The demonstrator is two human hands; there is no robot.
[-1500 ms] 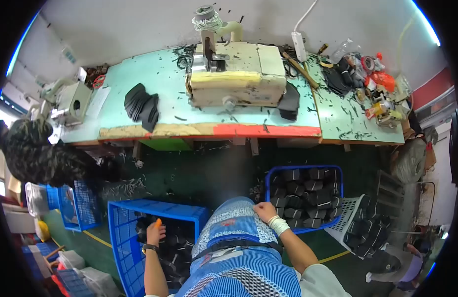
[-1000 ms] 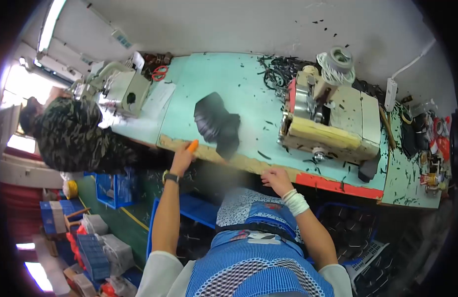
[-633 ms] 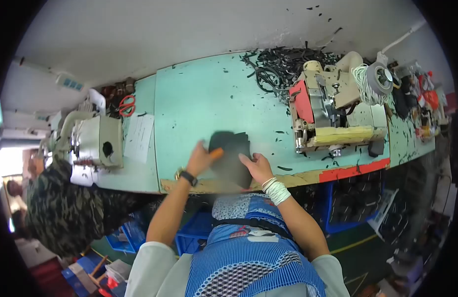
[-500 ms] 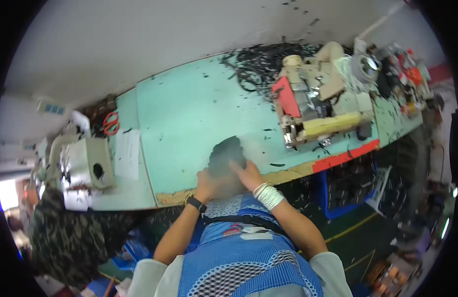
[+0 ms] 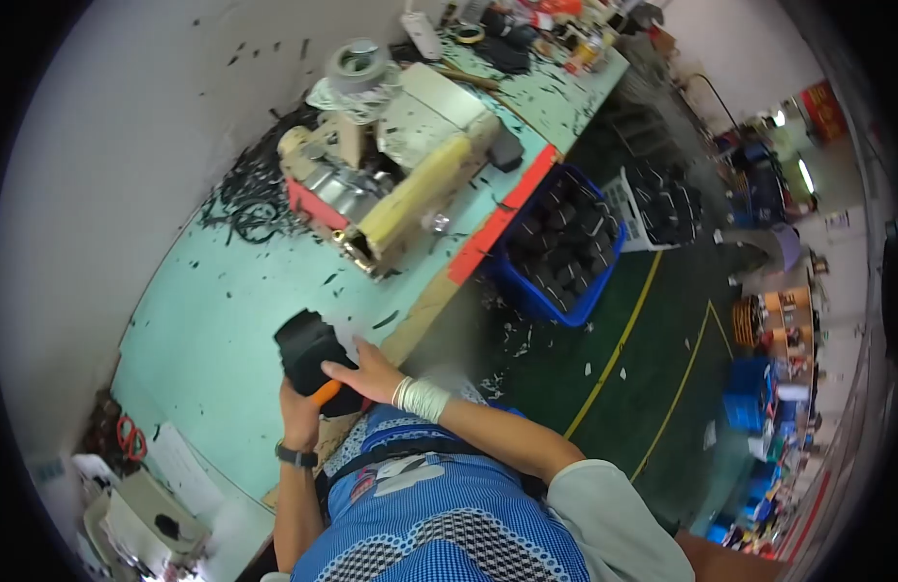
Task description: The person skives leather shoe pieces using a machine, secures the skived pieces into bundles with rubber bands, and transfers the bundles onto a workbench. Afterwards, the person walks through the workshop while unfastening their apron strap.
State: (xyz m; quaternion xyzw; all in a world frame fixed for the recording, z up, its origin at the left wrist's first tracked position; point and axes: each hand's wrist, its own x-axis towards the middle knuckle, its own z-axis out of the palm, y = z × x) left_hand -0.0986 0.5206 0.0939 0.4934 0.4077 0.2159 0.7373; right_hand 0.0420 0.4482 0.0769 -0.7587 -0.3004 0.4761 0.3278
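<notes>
As the green table (image 5: pixel 211 320) stretches across in front of the person, it serves, I'd say, as a support at waist height for the handling. The cream sewing machine (image 5: pixel 434 116) stands on it, off to the right of the hands, which probably leaves the arms room to work beside it. On the floor past the table's edge sits a blue crate (image 5: pixel 522 293) filled with dark bundles (image 5: pixel 560 242), likely put there to keep them together and off the worktop.

Over the table's near edge, close to the apron, is the black stack (image 5: pixel 308 344); I can't tell whether it touches the surface. The left hand (image 5: pixel 298 415) grips its near side, fingers closed about it, while the right hand (image 5: pixel 371 371) grasps the other edge with the thumb laid across the top, seemingly to hold the layers together.

It looks matte and soft, dark all over, with rounded, slightly uneven edges. Smallest of all, an orange bit (image 5: pixel 326 392) shows at the left hand, perhaps a finger cover.
</notes>
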